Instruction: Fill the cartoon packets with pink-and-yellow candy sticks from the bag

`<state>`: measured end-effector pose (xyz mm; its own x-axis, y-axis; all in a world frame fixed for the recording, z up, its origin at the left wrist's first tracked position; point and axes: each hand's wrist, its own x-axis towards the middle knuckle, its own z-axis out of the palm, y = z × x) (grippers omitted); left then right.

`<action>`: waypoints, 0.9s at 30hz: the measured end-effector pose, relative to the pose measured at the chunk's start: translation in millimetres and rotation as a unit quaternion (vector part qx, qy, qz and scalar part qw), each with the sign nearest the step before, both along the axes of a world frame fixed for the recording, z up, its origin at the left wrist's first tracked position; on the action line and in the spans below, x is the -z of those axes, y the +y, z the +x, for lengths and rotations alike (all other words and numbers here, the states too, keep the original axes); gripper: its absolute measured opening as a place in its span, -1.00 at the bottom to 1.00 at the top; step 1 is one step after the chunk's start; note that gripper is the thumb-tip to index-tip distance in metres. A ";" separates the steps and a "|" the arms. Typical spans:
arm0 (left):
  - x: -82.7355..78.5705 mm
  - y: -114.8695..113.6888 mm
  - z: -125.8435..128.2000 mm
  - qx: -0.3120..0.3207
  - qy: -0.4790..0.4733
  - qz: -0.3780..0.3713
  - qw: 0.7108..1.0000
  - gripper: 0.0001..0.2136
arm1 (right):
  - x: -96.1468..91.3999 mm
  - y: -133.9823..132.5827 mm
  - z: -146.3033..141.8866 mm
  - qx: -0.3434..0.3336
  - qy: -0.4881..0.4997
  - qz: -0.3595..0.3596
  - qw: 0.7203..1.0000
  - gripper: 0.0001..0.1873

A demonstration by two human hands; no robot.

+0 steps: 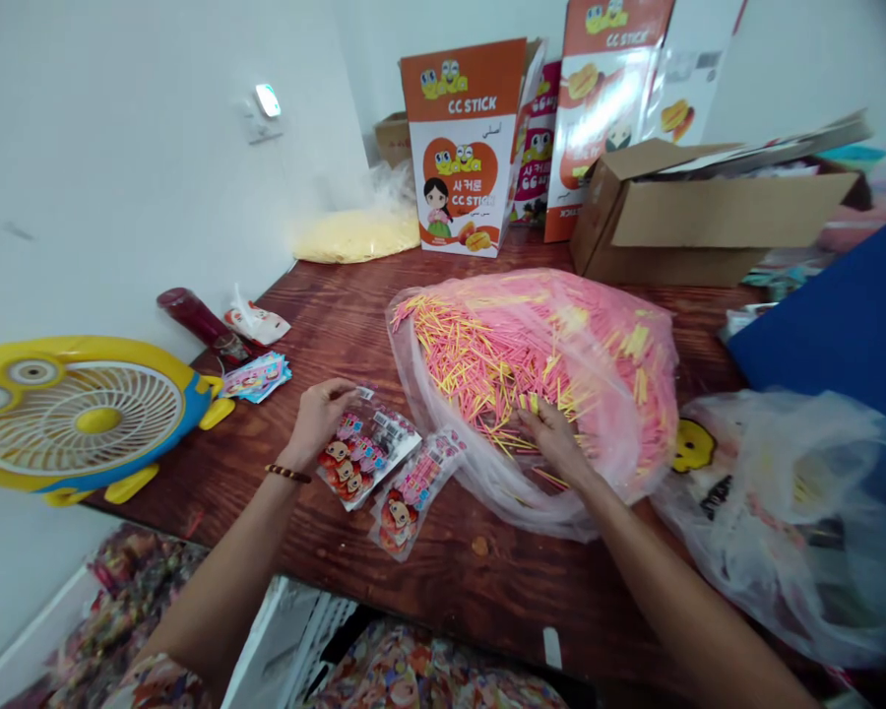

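Observation:
My left hand [320, 421], with a beaded bracelet at the wrist, pinches the upper corner of a printed plastic packet [369, 448] on top of a small stack. Beside it another printed packet [417, 492] lies flat on the table. My right hand [552, 439] reaches into a large clear plastic bag [506, 497] of pink and yellow sticks [458, 364]. Its fingers are closed around a few sticks, whose yellow ends show at the fingertips. The bag lies with its mouth spread towards me.
A yellow fan [95, 418] stands at left, near a dark red bottle [196, 317] and small sachets [258, 376]. Cartons [458, 148] and an open cardboard box [709, 217] line the back. At right sit a crumpled plastic bag [797, 492] and a blue panel [842, 315].

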<state>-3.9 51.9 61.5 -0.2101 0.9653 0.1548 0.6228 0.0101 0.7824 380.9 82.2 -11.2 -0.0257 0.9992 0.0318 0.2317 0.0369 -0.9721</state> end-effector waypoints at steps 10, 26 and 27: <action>-31.6 -17.3 79.3 0.128 -0.184 -0.069 0.972 -0.72 | -45.5 -8.3 -20.8 -0.018 0.131 -0.002 0.991 -0.69; -27.8 -29.2 129.4 0.242 -0.183 -0.105 0.947 -0.79 | -89.2 -41.0 -59.0 -0.229 -0.122 0.171 0.951 -0.89; -27.1 -29.7 129.5 0.246 -0.189 -0.114 0.944 -0.78 | -87.5 -41.2 -58.5 -0.233 -0.128 0.170 0.949 -0.90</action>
